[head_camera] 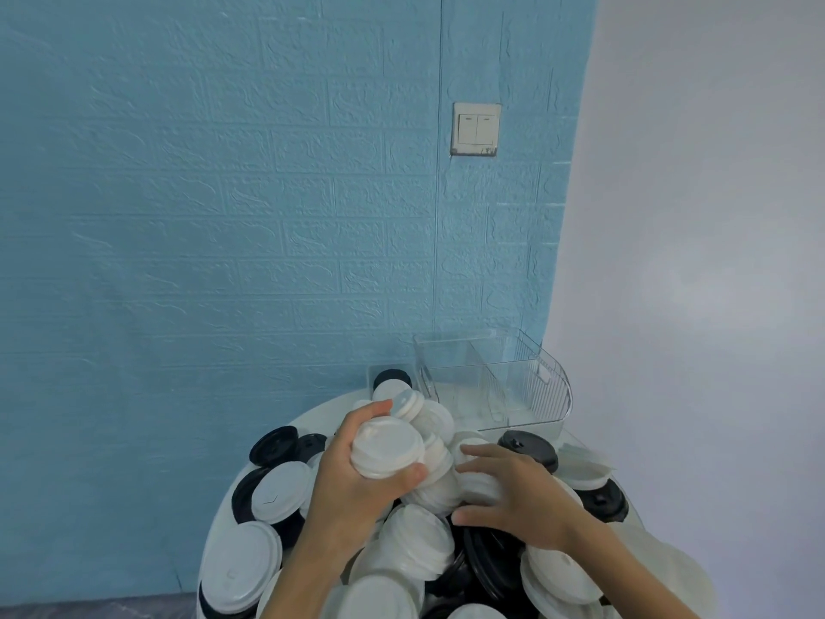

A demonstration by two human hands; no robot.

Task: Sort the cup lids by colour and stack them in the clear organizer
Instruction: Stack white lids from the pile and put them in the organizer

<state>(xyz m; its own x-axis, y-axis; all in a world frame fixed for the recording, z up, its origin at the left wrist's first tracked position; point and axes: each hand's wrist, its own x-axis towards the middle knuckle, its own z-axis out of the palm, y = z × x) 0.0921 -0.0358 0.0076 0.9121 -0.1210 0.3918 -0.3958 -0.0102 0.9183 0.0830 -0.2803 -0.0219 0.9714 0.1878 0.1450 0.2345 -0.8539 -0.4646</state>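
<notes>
Blue brick-textured wall [223, 216] fills the background, wall switch [476, 130] at 1 o'clock, plain pale wall [714, 216] to the right. Round white counter [332, 406] sits low in view, mostly buried under a loose pile of cup lids.

Left to right:
- Black lids [273, 445] at 9 o'clock of the pile, two overlapping, near the counter edge. Just below them a white lid [282, 492] lying tilted over another black one.
- Left hand [357, 480] at pile centre, raised a bit above the heap. Fingers clamped on a short stack of white lids [387, 448]: thumb on the near rim at 5 o'clock of the stack, other fingers curled over the far rim at 11 o'clock. Stack tilted, tops facing up and toward the camera.
- More white lids [417, 405] at 12 o'clock of the held stack, leaning on each other; a small black lid [392, 378] behind them.
- Right hand [522, 493] at 3 o'clock of the held stack, palm down on the pile, fingers apart and fairly straight, tips touching loose white lids; not gripping anything.
- Black lid [529, 449] at 1 o'clock of the right hand, just beyond its fingertips.
- Clear organizer [551, 386] at 1 o'clock on the far counter edge, upright, inner divider visible, no lids seen in it. Well apart from both hands.
</notes>
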